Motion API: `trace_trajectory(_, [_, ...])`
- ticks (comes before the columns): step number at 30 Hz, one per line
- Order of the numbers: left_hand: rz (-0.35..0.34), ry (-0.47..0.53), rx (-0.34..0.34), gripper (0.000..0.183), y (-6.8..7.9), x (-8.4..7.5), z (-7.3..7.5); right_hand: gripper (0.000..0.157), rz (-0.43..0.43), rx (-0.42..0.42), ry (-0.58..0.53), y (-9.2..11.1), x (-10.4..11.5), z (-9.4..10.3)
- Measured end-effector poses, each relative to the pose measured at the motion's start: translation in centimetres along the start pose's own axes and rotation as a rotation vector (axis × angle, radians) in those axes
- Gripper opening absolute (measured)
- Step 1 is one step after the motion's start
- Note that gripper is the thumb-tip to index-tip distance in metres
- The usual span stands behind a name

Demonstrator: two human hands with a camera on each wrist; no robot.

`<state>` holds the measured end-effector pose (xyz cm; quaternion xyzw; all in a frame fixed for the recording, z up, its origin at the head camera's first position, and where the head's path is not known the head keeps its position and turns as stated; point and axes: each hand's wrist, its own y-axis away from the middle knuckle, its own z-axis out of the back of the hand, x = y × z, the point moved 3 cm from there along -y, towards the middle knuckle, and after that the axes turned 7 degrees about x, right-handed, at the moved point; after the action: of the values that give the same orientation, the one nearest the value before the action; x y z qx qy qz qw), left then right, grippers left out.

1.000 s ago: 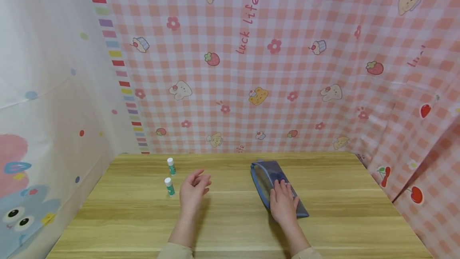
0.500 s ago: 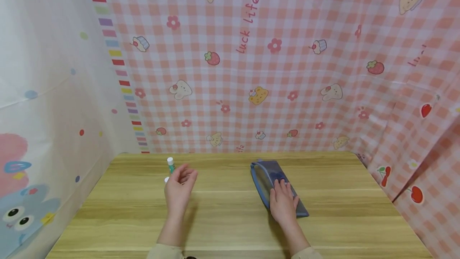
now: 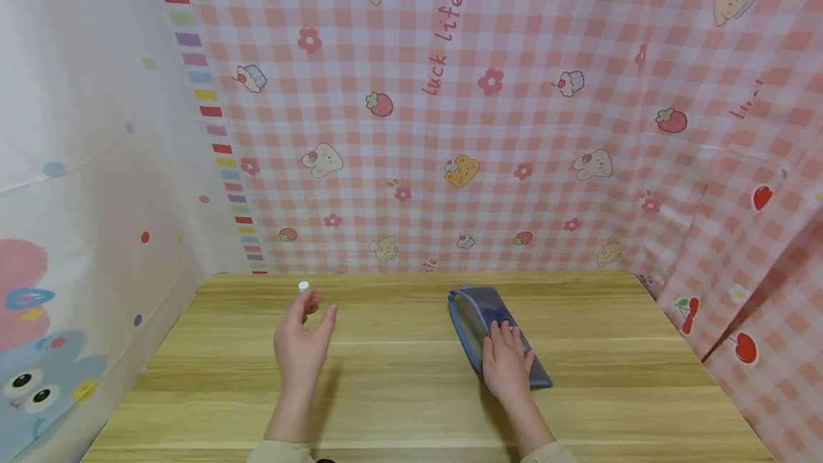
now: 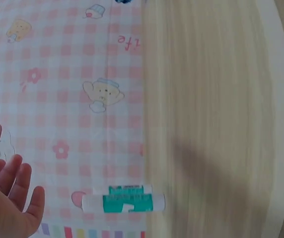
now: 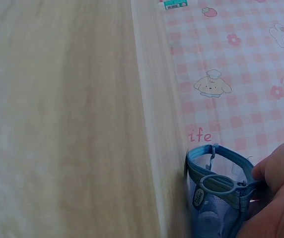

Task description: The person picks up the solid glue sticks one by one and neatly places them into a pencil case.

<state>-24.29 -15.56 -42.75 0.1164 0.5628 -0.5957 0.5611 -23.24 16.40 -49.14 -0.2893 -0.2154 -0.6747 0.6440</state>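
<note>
The blue pouch [image 3: 495, 304] lies on the wooden table [image 3: 411, 406], in front of our right side, at a slant with its far end tipped to the left. Along its left side the blue-edged mouth gapes, and we see an oval label [image 5: 198, 197] on its see-through mesh. Our right hand [image 3: 506, 363] rests over the near half, fingers laid out nearly straight and close together; the right wrist view shows the rim running in between parts of that hand, so we have hold of it there, though how firmly we cannot tell. Our left hand [image 3: 298, 341] hangs above the table on the left, thumb well apart from loosely bent fingers, with nothing in its grasp. Two glue sticks, the nearer green-and-white stick [image 4: 128, 203] and the farther stick [image 4: 127, 189], stand upright near it, apart from the fingers in the left wrist view; from the head we see just one white cap past the fingertips. Behind everything hangs a pink checked cloth [image 3: 546, 134], and our cuffs [image 3: 549, 453] are pale beige
</note>
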Motion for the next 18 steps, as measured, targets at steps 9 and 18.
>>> trace_trajectory(9, [-0.150,-0.175,-0.050,0.048,-0.2,0.4,1.2,0.044,-0.003,-0.006,0.001,0.1,0.1,0.1])
trace_trajectory(18, [-0.296,-0.300,-0.057,0.054,-0.5,1.4,1.8,0.044,-0.004,0.000,-0.004,0.1,0.1,0.0])
